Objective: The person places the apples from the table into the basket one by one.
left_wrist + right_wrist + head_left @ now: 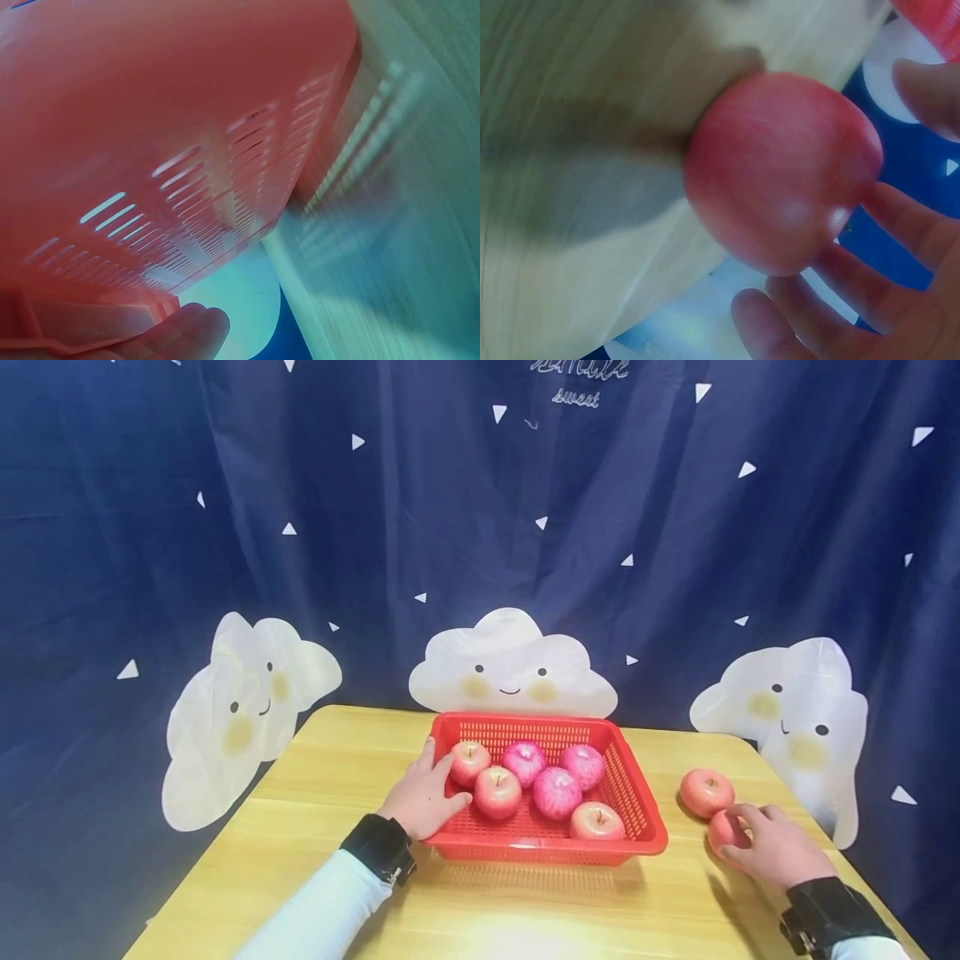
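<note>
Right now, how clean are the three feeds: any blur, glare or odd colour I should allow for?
Head view: sharp, with bright glare on the table at its near edge. Left wrist view: red basket too close, soft and washed out, table tinted green. Right wrist view: apple and fingers blurred, a dark shadow on the wood beside the apple.

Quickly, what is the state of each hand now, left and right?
Left hand: holds the left rim of the red basket, fingers over its edge.
Right hand: fingers curled round a red apple on the table.
</note>
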### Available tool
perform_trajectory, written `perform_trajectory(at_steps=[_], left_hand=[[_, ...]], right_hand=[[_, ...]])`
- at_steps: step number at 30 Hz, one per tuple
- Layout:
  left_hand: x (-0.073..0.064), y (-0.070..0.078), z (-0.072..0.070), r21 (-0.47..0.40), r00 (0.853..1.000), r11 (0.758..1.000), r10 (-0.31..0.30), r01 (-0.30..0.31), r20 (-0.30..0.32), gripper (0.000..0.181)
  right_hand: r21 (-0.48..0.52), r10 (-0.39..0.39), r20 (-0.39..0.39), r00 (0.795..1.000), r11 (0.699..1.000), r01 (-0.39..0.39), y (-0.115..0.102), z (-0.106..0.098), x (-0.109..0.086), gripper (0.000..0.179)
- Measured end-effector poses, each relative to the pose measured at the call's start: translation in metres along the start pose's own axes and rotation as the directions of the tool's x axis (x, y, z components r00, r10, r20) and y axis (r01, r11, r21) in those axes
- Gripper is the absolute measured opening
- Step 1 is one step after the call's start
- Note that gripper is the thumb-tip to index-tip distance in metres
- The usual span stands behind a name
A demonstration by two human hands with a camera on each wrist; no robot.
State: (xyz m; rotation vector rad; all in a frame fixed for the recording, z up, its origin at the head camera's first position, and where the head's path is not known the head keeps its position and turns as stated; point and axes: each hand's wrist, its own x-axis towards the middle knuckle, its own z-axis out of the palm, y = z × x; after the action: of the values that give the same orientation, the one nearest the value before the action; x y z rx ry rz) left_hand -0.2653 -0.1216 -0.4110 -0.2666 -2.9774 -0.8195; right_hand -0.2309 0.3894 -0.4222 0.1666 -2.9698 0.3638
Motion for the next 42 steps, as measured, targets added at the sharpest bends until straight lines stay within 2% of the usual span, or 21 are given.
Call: perform_trajectory(at_steps=[7,13,17,21,26,32,36,40,42], left_hand=[[-0.001,0.0,0.001,0.004,1.0,1.0,0.009,-0.009,-0.004,0.089],[0.002,0.0,0.0,-0.003,1.0,1.0,0.002,-0.002,-0.001,0.089],[0.004,0.001,-0.001,-0.011,1.0,1.0,0.005,-0.005,0.002,0.089],[0.006,0.001,-0.004,-0.008,1.0,1.0,0.0,0.0,0.003,0.091],[0.007,0.001,-0.003,0.0,1.0,1.0,0.005,-0.005,0.011,0.091],[0.007,-0.002,-0.003,-0.003,1.0,1.0,-0.023,0.023,0.015,0.092],[0.006,-0.003,-0.003,-0.001,0.999,1.0,-0.027,0.027,0.02,0.092],[0.007,0.0,-0.002,-0.006,0.999,0.999,-0.039,0.039,0.038,0.092],[0.01,0.002,-0.003,-0.008,0.999,0.999,-0.037,0.037,0.04,0.092]], right_hand=[[0.018,0.055,0.026,0.998,0.998,-0.055,0.001,0.009,0.0,0.072],[0.024,0.096,0.054,0.994,0.995,-0.097,0.004,0.008,0.008,0.068],[0.03,0.065,0.043,0.997,0.997,-0.067,0.003,0.005,0.008,0.066],[0.055,0.028,0.004,1.0,0.998,-0.028,-0.009,-0.002,0.006,0.071],[0.086,-0.02,-0.106,0.994,0.996,0.029,-0.036,-0.014,0.008,0.075],[0.154,-0.097,-0.252,0.963,0.978,0.138,-0.086,-0.025,0.015,0.074],[0.156,-0.184,-0.248,0.951,0.961,0.227,-0.121,-0.03,0.021,0.072],[0.136,-0.259,-0.174,0.95,0.949,0.284,-0.154,-0.029,0.028,0.073],[0.135,-0.298,-0.15,0.943,0.939,0.318,-0.17,-0.026,0.033,0.073]])
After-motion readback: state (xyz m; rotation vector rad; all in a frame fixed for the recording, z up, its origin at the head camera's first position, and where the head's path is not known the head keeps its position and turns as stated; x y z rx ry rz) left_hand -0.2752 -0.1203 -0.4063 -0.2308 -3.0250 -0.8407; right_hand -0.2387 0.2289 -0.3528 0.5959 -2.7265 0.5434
